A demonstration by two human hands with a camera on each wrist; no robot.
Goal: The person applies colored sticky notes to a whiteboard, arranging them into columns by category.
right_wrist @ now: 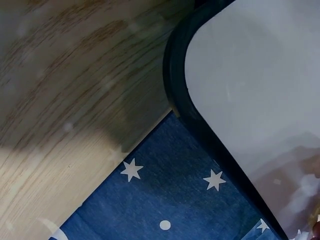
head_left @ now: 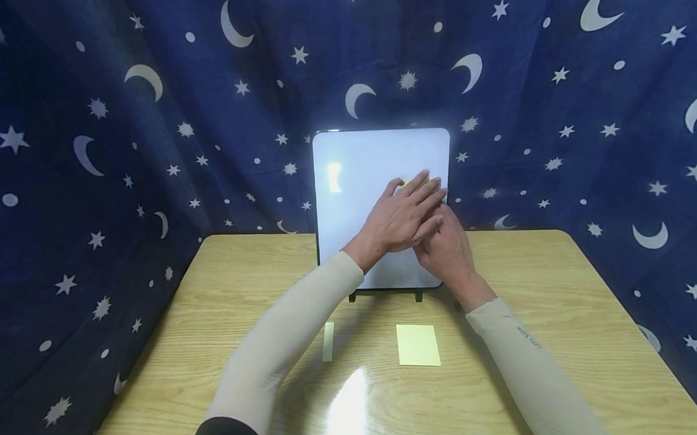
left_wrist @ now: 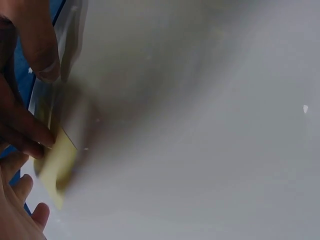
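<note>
My left hand (head_left: pixel 403 212) lies with straight, spread fingers over a yellow sticky note (head_left: pixel 406 183) on the upright whiteboard (head_left: pixel 354 224). Only a bit of the note shows around those fingers in the head view. Just below and to the right, my right hand (head_left: pixel 448 243) reaches up at the board's right side, its fingers mostly hidden under the left hand. Seen from the left wrist, the yellow note (left_wrist: pixel 59 167) lies near the board's edge, with fingers (left_wrist: pixel 30 130) against it and more fingertips close by.
On the wooden table (head_left: pixel 242 298), in front of the board, lie a square yellow sticky note (head_left: pixel 418 345) and a narrow pale yellow strip (head_left: pixel 328 342). Short black feet (head_left: pixel 418 296) support the board. A dark blue curtain (head_left: pixel 150 141) with moons and stars hangs around the table.
</note>
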